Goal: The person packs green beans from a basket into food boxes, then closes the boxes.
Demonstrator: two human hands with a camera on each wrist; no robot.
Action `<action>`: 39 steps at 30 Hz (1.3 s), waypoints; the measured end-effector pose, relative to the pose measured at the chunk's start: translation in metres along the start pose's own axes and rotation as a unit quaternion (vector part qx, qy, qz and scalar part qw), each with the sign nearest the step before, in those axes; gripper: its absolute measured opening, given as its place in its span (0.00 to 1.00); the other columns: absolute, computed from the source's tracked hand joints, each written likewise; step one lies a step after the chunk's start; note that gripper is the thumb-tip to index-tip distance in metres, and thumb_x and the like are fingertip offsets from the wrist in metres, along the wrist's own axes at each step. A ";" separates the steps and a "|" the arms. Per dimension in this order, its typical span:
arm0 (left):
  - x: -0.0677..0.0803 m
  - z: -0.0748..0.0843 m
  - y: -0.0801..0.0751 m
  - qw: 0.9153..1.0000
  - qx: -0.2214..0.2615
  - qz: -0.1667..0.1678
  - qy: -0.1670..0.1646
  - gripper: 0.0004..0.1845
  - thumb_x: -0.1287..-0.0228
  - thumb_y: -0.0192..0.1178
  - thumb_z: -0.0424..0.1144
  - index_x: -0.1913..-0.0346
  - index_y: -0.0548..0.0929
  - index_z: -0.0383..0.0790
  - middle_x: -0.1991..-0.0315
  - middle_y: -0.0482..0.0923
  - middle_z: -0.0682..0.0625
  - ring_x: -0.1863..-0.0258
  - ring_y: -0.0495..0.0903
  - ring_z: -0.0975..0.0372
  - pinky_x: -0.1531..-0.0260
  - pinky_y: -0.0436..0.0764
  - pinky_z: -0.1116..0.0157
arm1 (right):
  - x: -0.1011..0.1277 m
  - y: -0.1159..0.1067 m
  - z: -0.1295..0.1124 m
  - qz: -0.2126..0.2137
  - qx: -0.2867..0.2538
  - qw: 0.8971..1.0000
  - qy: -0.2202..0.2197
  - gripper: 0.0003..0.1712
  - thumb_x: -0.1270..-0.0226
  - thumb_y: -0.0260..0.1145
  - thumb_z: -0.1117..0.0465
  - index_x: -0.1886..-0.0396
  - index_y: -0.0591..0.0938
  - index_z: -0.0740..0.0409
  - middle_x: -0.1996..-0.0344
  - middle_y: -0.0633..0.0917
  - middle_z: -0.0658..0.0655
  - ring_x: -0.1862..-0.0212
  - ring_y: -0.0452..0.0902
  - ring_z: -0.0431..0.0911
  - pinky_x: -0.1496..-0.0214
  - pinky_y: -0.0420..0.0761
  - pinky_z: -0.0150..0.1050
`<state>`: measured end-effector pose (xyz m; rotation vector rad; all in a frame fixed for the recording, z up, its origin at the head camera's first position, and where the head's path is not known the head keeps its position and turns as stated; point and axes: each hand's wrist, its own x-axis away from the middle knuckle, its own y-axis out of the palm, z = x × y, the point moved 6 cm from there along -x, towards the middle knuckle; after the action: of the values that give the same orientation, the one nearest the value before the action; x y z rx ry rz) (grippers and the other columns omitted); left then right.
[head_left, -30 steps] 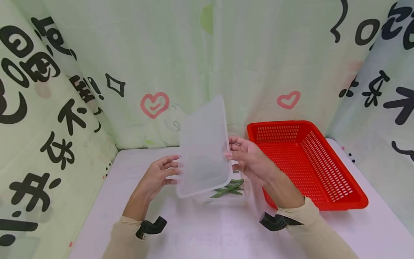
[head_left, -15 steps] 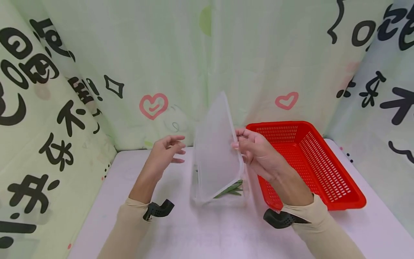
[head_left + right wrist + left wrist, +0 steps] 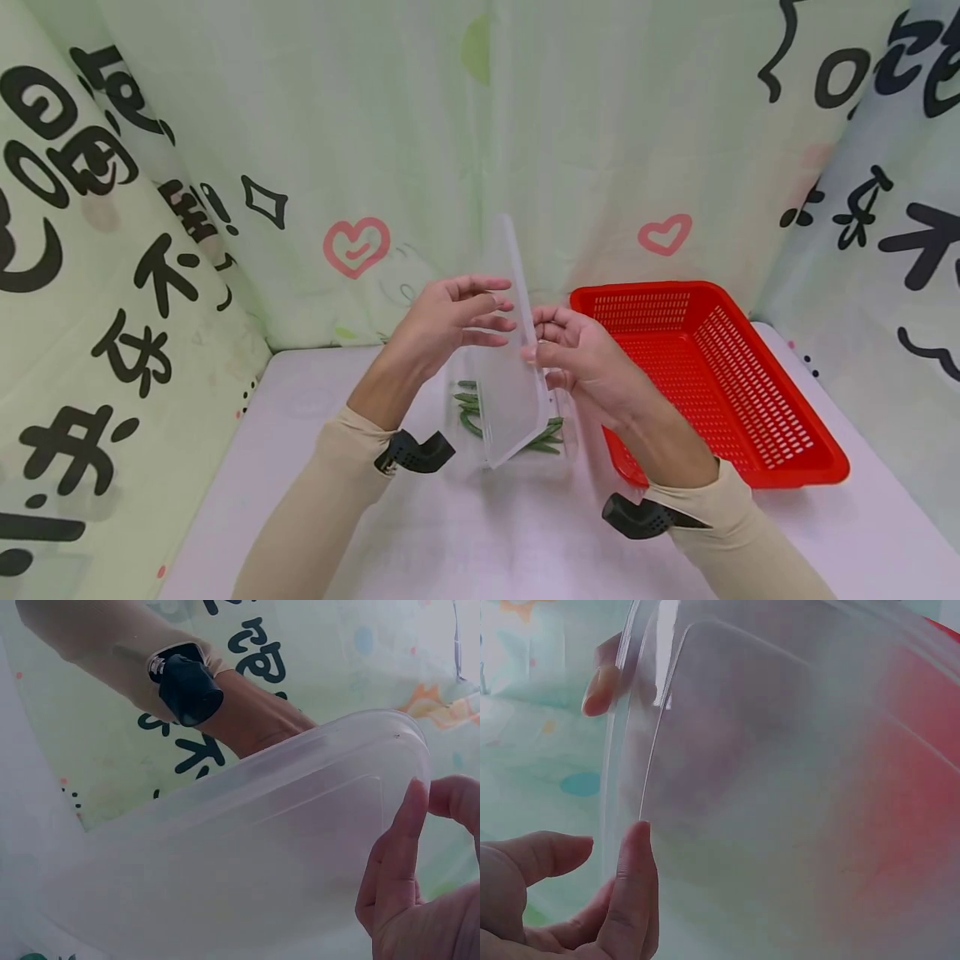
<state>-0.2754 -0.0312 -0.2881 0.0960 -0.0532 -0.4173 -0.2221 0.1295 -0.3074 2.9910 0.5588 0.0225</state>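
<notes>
A translucent plastic lid [image 3: 513,367] stands almost upright, edge-on to the head view, above a clear container [image 3: 517,462] that holds green beans [image 3: 468,408]. My right hand [image 3: 543,342] pinches the lid's right edge between thumb and fingers. My left hand [image 3: 498,312] is raised beside the lid's left face with its fingers stretched out towards it. In the left wrist view the lid [image 3: 780,787] fills the frame and the left hand [image 3: 611,840] has its thumb against the rim. The right wrist view shows the lid [image 3: 247,855] and my right hand [image 3: 427,791] at its corner.
A red perforated basket [image 3: 720,375] lies to the right of the container, close to my right forearm. The pale table [image 3: 525,542] is walled in by printed green curtains [image 3: 225,167] at the back and on both sides.
The lid has tipped from slanted over the container to nearly vertical. My left hand let go of it, then rose and moved right up to its left face. My right hand kept its grip.
</notes>
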 end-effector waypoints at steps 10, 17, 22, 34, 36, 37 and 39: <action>0.002 0.013 0.008 0.999 0.026 0.035 0.013 0.16 0.30 0.63 0.32 0.42 0.79 0.31 0.60 0.82 0.45 0.68 0.85 0.58 0.58 0.88 0.58 | -0.002 0.008 -0.002 -0.002 0.049 0.999 -0.016 0.25 0.34 0.66 0.66 0.40 0.68 0.61 0.53 0.75 0.61 0.59 0.77 0.47 0.65 0.86 0.39; 0.005 0.017 0.010 0.998 0.007 0.059 0.004 0.16 0.36 0.66 0.30 0.46 0.80 0.33 0.64 0.83 0.46 0.71 0.83 0.58 0.66 0.88 0.61 | -0.002 0.013 -0.002 -0.009 0.045 0.999 -0.022 0.25 0.34 0.68 0.67 0.41 0.68 0.60 0.53 0.75 0.62 0.64 0.78 0.45 0.68 0.86 0.39; 0.007 0.019 0.009 0.997 -0.003 0.075 0.013 0.16 0.37 0.67 0.30 0.47 0.80 0.33 0.66 0.84 0.46 0.71 0.83 0.57 0.69 0.88 0.61 | -0.001 0.014 -0.003 -0.008 0.044 0.999 -0.028 0.25 0.34 0.68 0.68 0.42 0.68 0.60 0.57 0.76 0.59 0.65 0.78 0.44 0.69 0.87 0.40; 0.005 0.017 0.005 0.996 -0.003 0.084 -0.007 0.15 0.35 0.65 0.29 0.47 0.81 0.29 0.64 0.83 0.45 0.69 0.83 0.54 0.63 0.88 0.60 | 0.000 0.016 -0.003 0.002 0.054 0.998 -0.022 0.26 0.35 0.72 0.65 0.42 0.70 0.58 0.58 0.79 0.59 0.62 0.81 0.46 0.64 0.88 0.46; 0.004 0.017 0.001 0.996 0.002 0.088 -0.007 0.16 0.35 0.66 0.29 0.46 0.81 0.28 0.63 0.82 0.45 0.69 0.83 0.56 0.61 0.88 0.60 | 0.000 0.014 -0.002 0.001 0.053 0.998 -0.027 0.27 0.34 0.71 0.64 0.40 0.71 0.58 0.57 0.79 0.59 0.61 0.80 0.47 0.61 0.88 0.47; 0.004 0.017 -0.001 0.996 0.005 0.089 -0.006 0.16 0.35 0.66 0.30 0.46 0.81 0.28 0.62 0.82 0.45 0.69 0.83 0.56 0.60 0.88 0.60 | 0.000 0.013 -0.002 0.002 0.053 0.998 -0.031 0.26 0.33 0.71 0.63 0.39 0.71 0.58 0.57 0.79 0.59 0.60 0.80 0.47 0.60 0.88 0.47; 0.005 0.018 -0.006 0.996 0.007 0.089 -0.005 0.16 0.34 0.66 0.31 0.46 0.80 0.28 0.61 0.82 0.45 0.68 0.83 0.57 0.60 0.88 0.60 | 0.000 0.009 0.000 0.010 0.055 0.998 -0.040 0.26 0.31 0.69 0.62 0.37 0.72 0.58 0.55 0.78 0.60 0.57 0.80 0.49 0.56 0.88 0.47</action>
<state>-0.2739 -0.0399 -0.2703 0.1013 -0.0732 -0.2398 -0.2188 0.1214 -0.3067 3.0877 0.5379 -0.1288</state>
